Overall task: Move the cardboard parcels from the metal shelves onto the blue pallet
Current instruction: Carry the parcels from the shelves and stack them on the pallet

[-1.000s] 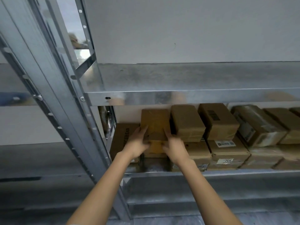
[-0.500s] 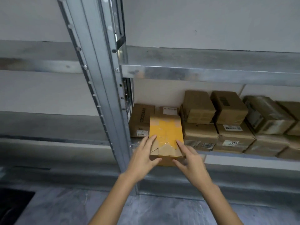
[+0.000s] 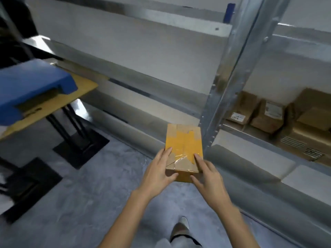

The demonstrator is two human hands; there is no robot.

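Parcel [image 3: 184, 140], yellow-taped, gripped by left hand [image 3: 157, 174], right hand [image 3: 207, 178]; shelf labels [image 3: 273, 110] unreadable.

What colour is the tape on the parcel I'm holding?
Yellow-orange, covering most of the top of the brown parcel; it shows best in the head view.

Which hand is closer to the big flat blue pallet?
Left. The left hand holds the side of the yellow-taped cardboard parcel facing the flat blue pallet; the right hand holds the far side.
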